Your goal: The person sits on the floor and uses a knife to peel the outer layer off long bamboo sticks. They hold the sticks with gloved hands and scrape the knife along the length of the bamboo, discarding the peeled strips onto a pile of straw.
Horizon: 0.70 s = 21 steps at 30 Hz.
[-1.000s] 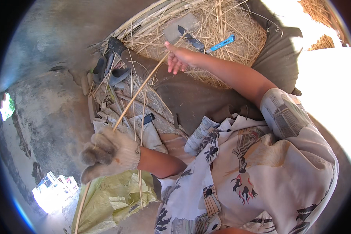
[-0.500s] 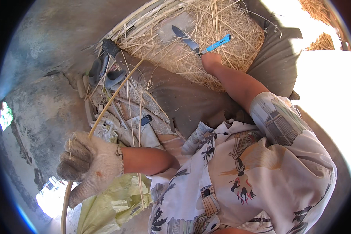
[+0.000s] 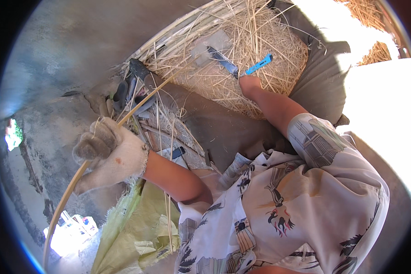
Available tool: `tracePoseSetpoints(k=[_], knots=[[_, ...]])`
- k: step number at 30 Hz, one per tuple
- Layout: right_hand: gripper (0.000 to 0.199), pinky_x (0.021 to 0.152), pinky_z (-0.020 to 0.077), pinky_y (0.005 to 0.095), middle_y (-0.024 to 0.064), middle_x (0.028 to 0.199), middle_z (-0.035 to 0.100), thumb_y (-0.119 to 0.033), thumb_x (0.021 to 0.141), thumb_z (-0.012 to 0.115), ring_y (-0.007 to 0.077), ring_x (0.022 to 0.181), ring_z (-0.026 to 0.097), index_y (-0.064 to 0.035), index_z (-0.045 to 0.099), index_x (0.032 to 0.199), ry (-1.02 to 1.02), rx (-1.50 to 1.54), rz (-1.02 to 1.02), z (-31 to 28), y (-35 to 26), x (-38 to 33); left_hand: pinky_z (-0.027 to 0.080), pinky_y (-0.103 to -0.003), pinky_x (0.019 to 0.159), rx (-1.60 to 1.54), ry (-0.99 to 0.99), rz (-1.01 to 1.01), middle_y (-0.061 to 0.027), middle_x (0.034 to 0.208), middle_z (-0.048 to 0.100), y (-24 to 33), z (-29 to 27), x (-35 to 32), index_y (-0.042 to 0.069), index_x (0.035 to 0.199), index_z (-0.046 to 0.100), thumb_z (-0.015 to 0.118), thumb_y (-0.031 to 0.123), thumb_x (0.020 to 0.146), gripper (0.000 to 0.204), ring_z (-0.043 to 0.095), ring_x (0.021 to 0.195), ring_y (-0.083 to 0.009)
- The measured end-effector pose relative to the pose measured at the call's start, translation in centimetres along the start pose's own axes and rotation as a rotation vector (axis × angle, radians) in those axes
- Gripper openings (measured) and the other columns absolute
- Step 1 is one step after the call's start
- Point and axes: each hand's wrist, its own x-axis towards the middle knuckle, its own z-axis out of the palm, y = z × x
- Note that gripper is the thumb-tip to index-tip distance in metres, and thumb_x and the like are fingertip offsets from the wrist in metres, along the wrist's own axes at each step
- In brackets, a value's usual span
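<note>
My left hand (image 3: pixel 107 150), in a dirty off-white work glove, is closed round a long, thin, tan cane strip (image 3: pixel 139 106). The strip bends down to the lower left, while its far end reaches toward the straw near a knife (image 3: pixel 221 59). My bare right hand (image 3: pixel 250 86) is closed at the handle end of this knife, whose dark blade points up and left. Just beside that hand is a blue utility knife (image 3: pixel 259 64); whether my fingers touch it I cannot tell.
Loose straw (image 3: pixel 278 50) covers the floor between my trousered legs (image 3: pixel 214 121). A grey flat slab (image 3: pixel 213 42) lies among it. Pale poles (image 3: pixel 169 34) line the wall (image 3: pixel 77 50). Dark shoes (image 3: pixel 121 93) and a yellow-green sack (image 3: pixel 137 228) are at the left.
My left hand has moved up and forward, the cane strip with it. My right hand stays at the knife. The whole view has shifted slightly.
</note>
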Motion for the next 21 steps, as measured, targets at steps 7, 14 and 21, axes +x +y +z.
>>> tracePoseSetpoints(k=[7, 14, 21], knots=[[0.049, 0.079, 0.0558, 0.0456, 0.0176, 0.096, 0.073, -0.045, 0.084, 0.062, 0.0344, 0.092, 0.072, 0.0008, 0.073, 0.098, -0.013, 0.398, 0.184, -3.8, -1.7, -0.3, 0.038, -0.032, 0.055, 0.08, -0.297, -0.071, -0.0084, 0.067, 0.047, -1.6, -0.7, 4.0, 0.012, 0.072, 0.046, 0.036, 0.094, 0.078, 0.083, 0.041, 0.059, -0.0171], [0.045, 0.08, 0.0544, 0.0444, 0.0173, 0.1, 0.073, -0.041, 0.088, 0.059, 0.0335, 0.094, 0.071, -0.0012, 0.073, 0.104, -0.085, 0.689, 0.294, -3.9, -1.2, 1.5, 0.048, -0.046, 0.079, 0.16, 0.047, -0.103, -0.0115, 0.076, 0.054, -3.2, 5.2, 4.6, 0.009, 0.083, 0.053, 0.028, 0.087, 0.086, 0.082, 0.052, 0.069, -0.0248], [0.036, 0.079, 0.0543, 0.0435, 0.0144, 0.096, 0.075, -0.031, 0.083, 0.063, 0.0311, 0.094, 0.072, -0.0028, 0.074, 0.102, -0.041, 0.273, 0.154, -9.7, -2.6, 0.8, 0.046, -0.049, 0.087, 0.197, -0.182, -0.172, -0.011, 0.077, 0.052, -4.8, 6.7, 8.6, 0.007, 0.085, 0.052, 0.021, 0.083, 0.09, 0.082, 0.052, 0.072, -0.0245]])
